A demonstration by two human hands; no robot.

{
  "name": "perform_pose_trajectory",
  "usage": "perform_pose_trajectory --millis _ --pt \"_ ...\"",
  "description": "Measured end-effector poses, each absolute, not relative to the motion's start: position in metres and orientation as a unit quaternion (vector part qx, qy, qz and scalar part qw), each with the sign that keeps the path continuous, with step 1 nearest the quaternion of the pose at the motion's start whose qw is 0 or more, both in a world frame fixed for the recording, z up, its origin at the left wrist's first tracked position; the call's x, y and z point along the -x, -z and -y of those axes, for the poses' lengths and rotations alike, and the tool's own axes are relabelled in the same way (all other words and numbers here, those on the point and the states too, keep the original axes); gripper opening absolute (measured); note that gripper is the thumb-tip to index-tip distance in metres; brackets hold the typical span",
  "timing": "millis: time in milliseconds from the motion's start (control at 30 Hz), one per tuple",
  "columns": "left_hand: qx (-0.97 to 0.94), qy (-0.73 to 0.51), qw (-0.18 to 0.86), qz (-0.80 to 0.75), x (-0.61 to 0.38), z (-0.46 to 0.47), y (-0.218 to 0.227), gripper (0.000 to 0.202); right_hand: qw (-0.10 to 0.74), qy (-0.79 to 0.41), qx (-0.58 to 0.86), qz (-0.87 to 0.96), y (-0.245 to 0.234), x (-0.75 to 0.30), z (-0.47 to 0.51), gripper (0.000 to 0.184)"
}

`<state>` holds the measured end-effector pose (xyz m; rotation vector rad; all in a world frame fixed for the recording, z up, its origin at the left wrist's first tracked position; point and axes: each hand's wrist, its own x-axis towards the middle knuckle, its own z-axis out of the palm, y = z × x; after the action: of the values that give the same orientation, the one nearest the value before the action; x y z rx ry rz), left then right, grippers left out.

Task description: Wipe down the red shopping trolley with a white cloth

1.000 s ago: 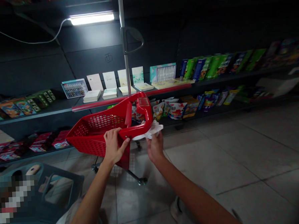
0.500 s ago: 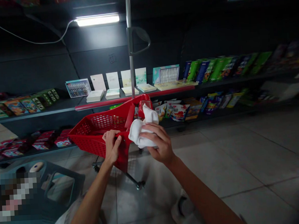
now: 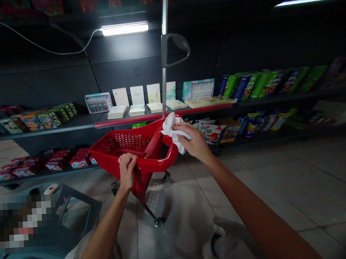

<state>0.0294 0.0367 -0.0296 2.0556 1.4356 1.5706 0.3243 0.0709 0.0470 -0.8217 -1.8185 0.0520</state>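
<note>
In front of me stands a red plastic shopping cart with perforated sides and small wheels. My left hand is closed over the near rim of the cart, fingers curled across the edge. A crumpled white cloth is bunched in my right hand, against the far end of the red cart handle. The cloth covers part of that handle end. A metal pole with a grey loop grip rises from behind the cart.
Behind the cart, a dark shelf carries books, boxes and green packages. Snack bags and red boxes lie on the lower shelf. At lower left is a blue-grey plastic stool. A lamp shines above.
My right hand has moved the cloth from the near part of the handle up to its far end, uncovering the handle's curve. My left hand stays on the rim. The view has shifted slightly.
</note>
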Motion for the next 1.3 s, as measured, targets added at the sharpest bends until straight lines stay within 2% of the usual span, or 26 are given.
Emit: perform_pose_trajectory --millis 100,167,233,333,433,533,767,933,1167,1300 --pt "-0.685 -0.544 0.088 -0.476 -0.025 -0.038 0.032 0.039 0.513 0.001 0.403 0.758 -0.069 -0.323 -0.109 0.033" --pt "-0.681 -0.549 0.088 -0.477 -0.022 -0.038 0.034 0.038 0.465 0.021 0.453 0.760 -0.081 -0.317 -0.135 0.034" --pt "-0.682 -0.547 0.088 -0.478 -0.020 -0.038 0.036 0.038 0.379 0.029 0.502 0.777 -0.091 -0.306 -0.158 0.033" --pt "-0.687 -0.542 0.087 -0.475 -0.017 -0.037 0.038 0.037 0.205 0.028 0.557 0.804 -0.105 -0.284 -0.179 0.028" --pt "-0.688 -0.548 0.076 -0.470 -0.017 -0.036 0.039 0.037 0.028 0.036 0.552 0.833 -0.117 -0.259 -0.178 0.025" --pt "-0.687 -0.556 0.065 -0.463 -0.018 -0.036 0.039 0.038 -0.048 0.042 0.476 0.877 -0.119 -0.234 -0.153 0.031" --pt "-0.695 -0.555 0.056 -0.454 -0.015 -0.037 0.039 0.042 0.036 -0.024 0.314 0.948 -0.110 -0.218 -0.072 0.027" --pt "-0.692 -0.549 0.081 -0.461 -0.011 -0.037 0.036 0.038 0.074 -0.075 0.225 0.969 -0.117 -0.247 -0.065 0.026" --pt "-0.659 -0.585 0.092 -0.464 -0.014 -0.042 0.041 0.032 0.246 -0.070 0.185 0.949 -0.106 -0.273 -0.073 0.026" --pt "-0.638 -0.606 0.096 -0.465 -0.016 -0.041 0.044 0.030 0.311 -0.050 0.170 0.934 -0.101 -0.282 -0.080 0.026"
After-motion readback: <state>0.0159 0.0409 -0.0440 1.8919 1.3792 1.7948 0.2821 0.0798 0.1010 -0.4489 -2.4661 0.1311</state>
